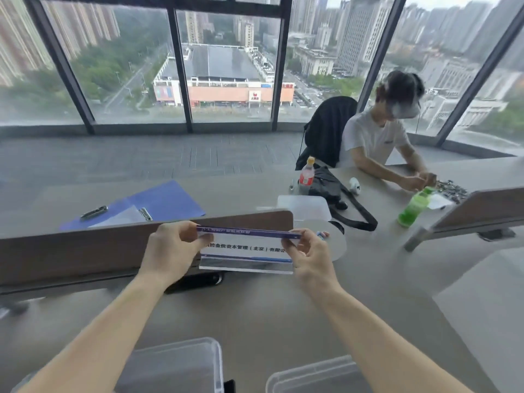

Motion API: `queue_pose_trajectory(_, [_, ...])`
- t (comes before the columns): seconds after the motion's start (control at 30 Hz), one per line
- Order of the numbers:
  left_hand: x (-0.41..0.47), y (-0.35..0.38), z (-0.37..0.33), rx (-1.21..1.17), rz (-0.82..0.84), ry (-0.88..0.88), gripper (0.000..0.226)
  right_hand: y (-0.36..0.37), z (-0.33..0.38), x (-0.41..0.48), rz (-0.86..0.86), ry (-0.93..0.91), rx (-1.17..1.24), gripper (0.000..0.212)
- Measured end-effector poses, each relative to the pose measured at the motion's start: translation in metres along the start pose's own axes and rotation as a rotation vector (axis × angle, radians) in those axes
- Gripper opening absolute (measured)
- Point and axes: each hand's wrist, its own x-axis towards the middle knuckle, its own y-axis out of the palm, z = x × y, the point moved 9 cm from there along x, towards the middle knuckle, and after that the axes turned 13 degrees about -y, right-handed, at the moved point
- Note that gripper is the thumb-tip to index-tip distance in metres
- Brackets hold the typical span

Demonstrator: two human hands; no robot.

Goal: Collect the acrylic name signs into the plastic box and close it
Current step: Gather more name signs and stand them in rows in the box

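An acrylic name sign [246, 251], clear with a white card, blue stripes and dark lettering, is held up above the grey table in front of the brown desk divider. My left hand [173, 251] grips its left end and my right hand [310, 258] grips its right end. Near the bottom edge, a clear plastic box [181, 361] sits under my left forearm. A second clear plastic piece [317, 375], box or lid, lies under my right forearm. I cannot tell what either one contains.
A brown divider [85, 251] runs across the desk behind the sign. Beyond it lie a blue clipboard folder [158, 205] with a pen, a red-labelled bottle [307, 174], a black bag [329, 185] and a green bottle [414, 207]. A person [380, 143] sits at the far right.
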Motion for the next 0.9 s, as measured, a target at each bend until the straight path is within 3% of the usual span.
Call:
queue_pose_trajectory(0.13, [-0.043,-0.063,-0.060,0.022,-0.003,0.130,0.019,-0.018,0.086,-0.014,-0.077,-0.076,0.142,0.006])
queue_pose_trajectory(0.3, [-0.102,-0.134,-0.108,0.132,-0.227,0.265,0.031,-0.031,0.159,-0.036,-0.065,-0.189,0.232,0.007])
queue_pose_trajectory(0.4, [-0.151,-0.153,-0.129,0.250,-0.384,0.396,0.060,-0.028,0.182,-0.049,-0.026,-0.260,0.201,0.015])
queue_pose_trajectory(0.47, [-0.182,-0.141,-0.145,0.377,-0.341,0.507,0.069,-0.024,0.197,-0.063,0.047,-0.318,0.167,0.015])
queue_pose_trajectory(0.53, [-0.206,-0.119,-0.154,0.475,-0.244,0.568,0.059,-0.024,0.209,-0.081,0.108,-0.356,0.141,0.003])
queue_pose_trajectory(0.6, [-0.225,-0.108,-0.153,0.515,-0.187,0.549,0.035,-0.026,0.213,-0.097,0.128,-0.405,0.129,0.014])
queue_pose_trajectory(0.7, [-0.246,-0.115,-0.134,0.496,-0.206,0.485,0.018,-0.021,0.222,-0.116,0.165,-0.458,0.124,0.007])
queue_pose_trajectory(0.73, [-0.251,-0.120,-0.124,0.471,-0.208,0.454,0.017,-0.015,0.218,-0.120,0.168,-0.446,0.134,0.012])
queue_pose_trajectory(0.8, [-0.257,-0.134,-0.099,0.379,-0.203,0.362,0.018,-0.002,0.210,-0.131,0.176,-0.369,0.114,0.042])
queue_pose_trajectory(0.9, [-0.262,-0.161,-0.065,0.226,-0.254,0.235,0.020,0.025,0.182,-0.154,0.189,-0.122,0.159,0.076])
